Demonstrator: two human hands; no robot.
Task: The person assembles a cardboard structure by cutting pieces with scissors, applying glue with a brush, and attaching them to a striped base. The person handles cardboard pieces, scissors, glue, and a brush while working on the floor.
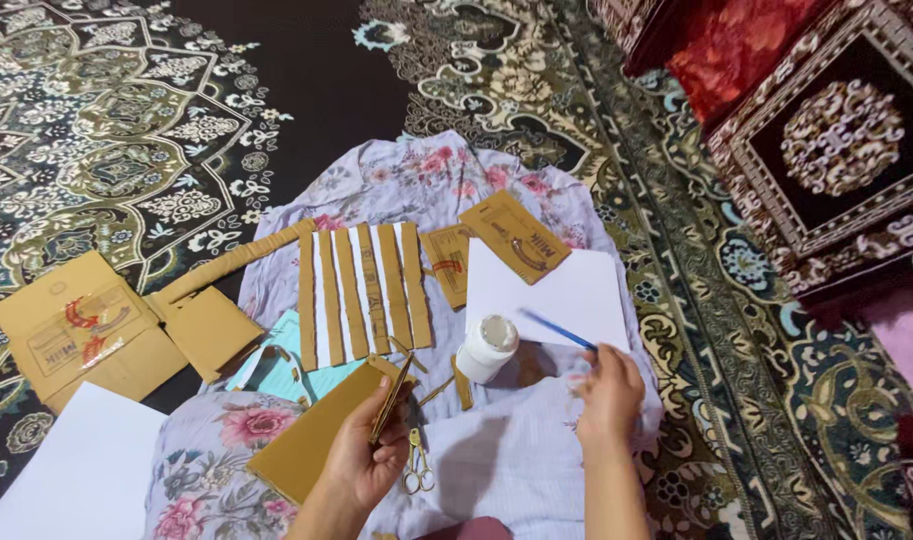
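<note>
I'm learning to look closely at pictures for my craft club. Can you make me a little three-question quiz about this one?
1. True or false: the right hand holds a blue pencil-like stick.
2. What does the left hand hold?
A. a white bottle
B. a thin cardboard strip, over a brown cardboard piece
C. a red cushion
3. Fill in: the small scissors lie on the flowered ____, beside the left hand.

Key
1. True.
2. B: the fingers pinch the cardboard strip above the cardboard piece. The white bottle stands on its own between the hands.
3. Cloth.
</note>
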